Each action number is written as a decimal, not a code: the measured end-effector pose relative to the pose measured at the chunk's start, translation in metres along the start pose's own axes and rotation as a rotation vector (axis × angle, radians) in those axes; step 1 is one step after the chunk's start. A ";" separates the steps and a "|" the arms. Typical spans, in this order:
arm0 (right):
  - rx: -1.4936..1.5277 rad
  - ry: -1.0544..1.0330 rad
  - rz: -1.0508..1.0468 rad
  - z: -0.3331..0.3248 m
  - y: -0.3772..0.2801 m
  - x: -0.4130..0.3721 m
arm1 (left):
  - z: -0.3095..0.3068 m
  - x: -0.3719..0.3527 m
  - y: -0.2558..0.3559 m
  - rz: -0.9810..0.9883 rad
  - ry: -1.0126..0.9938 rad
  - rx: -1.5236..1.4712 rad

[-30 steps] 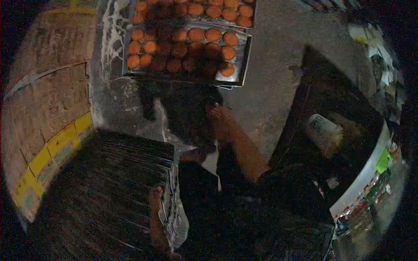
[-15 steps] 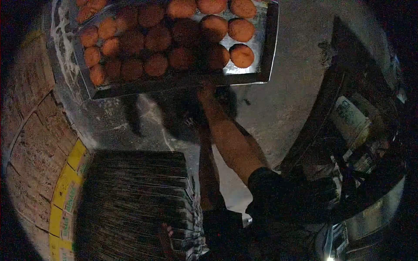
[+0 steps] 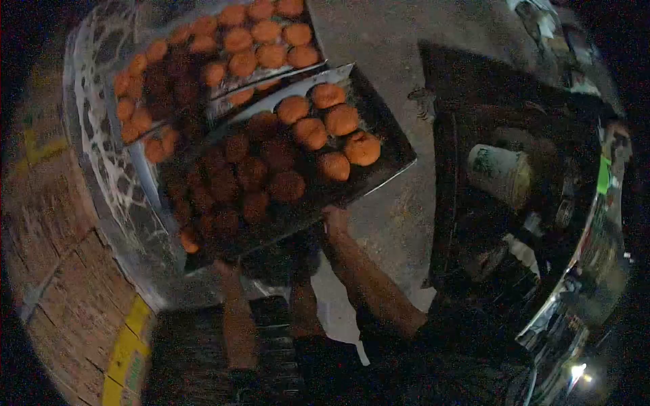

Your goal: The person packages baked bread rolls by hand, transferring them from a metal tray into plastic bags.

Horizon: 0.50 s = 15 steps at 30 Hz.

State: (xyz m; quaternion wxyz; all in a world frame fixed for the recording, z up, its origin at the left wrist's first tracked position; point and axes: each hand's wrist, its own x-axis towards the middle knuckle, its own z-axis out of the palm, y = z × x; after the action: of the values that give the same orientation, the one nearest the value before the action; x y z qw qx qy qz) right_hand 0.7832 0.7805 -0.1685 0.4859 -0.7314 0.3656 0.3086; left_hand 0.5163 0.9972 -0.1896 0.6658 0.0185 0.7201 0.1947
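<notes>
Tray [image 3: 386, 139] has swung askew; left hand [image 3: 227, 268] and right hand [image 3: 334, 220] clamp its near edge; uneven lift could slide buns [image 3: 342, 120] off.

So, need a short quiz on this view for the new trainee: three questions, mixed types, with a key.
1. True or false: the left hand and the right hand are both at the near edge of the nearer tray.
2. Where is the white container relative to that tray?
A) to its left
B) to its right
C) on top of it
3. Fill in: the round pieces at the tray's right end are lit; most at its left end are in ____.

Key: 1 true; 2 B; 3 shadow.
</notes>
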 end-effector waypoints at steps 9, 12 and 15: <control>0.189 -0.080 -0.103 -0.093 -0.109 -0.097 | 0.036 -0.150 0.008 0.109 -0.149 0.126; 0.330 -0.129 -0.058 -0.147 -0.158 -0.174 | 0.049 -0.210 0.028 0.107 -0.281 0.151; 0.320 0.042 -0.177 -0.207 -0.216 -0.236 | 0.085 -0.261 0.043 0.126 -0.430 0.186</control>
State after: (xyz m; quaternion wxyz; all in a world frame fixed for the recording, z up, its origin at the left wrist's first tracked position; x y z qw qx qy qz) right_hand 0.8553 0.6982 0.1968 0.6137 -0.6804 0.3543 0.1871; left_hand 0.6180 0.9844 0.0690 0.7858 0.1658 0.5739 0.1601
